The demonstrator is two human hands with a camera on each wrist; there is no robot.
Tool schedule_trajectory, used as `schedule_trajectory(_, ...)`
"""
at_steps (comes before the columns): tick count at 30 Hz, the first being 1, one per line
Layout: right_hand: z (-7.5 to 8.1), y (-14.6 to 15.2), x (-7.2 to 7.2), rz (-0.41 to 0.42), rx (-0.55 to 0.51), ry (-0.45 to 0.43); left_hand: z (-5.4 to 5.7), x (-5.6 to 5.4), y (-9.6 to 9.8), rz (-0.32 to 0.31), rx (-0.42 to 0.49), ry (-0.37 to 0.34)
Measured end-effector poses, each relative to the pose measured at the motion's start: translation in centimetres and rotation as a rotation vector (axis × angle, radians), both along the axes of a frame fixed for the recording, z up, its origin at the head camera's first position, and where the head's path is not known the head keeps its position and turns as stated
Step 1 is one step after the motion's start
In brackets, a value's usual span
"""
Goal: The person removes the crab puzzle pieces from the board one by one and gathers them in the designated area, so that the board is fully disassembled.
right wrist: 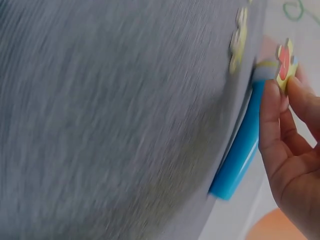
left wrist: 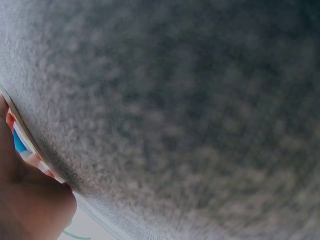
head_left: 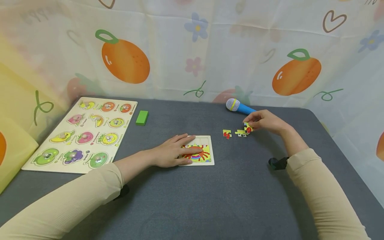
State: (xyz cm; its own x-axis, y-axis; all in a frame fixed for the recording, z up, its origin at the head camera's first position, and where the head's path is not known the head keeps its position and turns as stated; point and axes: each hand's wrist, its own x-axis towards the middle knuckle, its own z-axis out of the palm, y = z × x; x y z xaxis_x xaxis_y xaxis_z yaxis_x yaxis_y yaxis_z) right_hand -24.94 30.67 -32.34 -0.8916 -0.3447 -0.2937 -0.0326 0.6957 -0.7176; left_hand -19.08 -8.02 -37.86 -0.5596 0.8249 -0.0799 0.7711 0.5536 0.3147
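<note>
My right hand (head_left: 264, 120) pinches a small yellow and red jigsaw piece (right wrist: 286, 67) between thumb and fingertips, seen raised off the table in the right wrist view. Just below it lies another yellow jigsaw piece (head_left: 241, 133), and a red and yellow jigsaw piece (head_left: 227, 134) is to its left. My left hand (head_left: 168, 152) rests flat with fingers spread over a white-framed jigsaw board (head_left: 212, 156) showing a bright red and yellow picture. Its fingers hide part of that picture. The left wrist view shows mostly table, with the thumb (left wrist: 37, 202) at the board's edge.
A toy microphone (head_left: 244, 108) with a blue handle lies behind my right hand. On the left is a large wooden fruit peg board (head_left: 87, 130), with a green block (head_left: 142, 118) beside it. A printed curtain (head_left: 192, 50) hangs along the table's back edge.
</note>
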Motion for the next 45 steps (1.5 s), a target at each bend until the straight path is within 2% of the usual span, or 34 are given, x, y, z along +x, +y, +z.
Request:
schedule_trajectory(8, -0.6, 2.2, -0.1, -0.016, 0.030, -0.037, 0.1, 0.0, -0.1, 0.004, -0.002, -0.017)
schedule_trajectory(20, -1.3, 2.9, -0.3, -0.005, 0.053, -0.107, -0.1, -0.1, 0.0, -0.004, 0.000, -0.005)
schedule_trajectory(34, -1.3, 1.6, -0.6, -0.036, 0.157, -0.053, 0.1, 0.0, 0.0, 0.010, 0.005, -0.037)
schedule_trajectory(45, -1.3, 1.6, -0.7, -0.040, 0.167, -0.060, 0.1, 0.0, 0.1, 0.026, -0.003, -0.071)
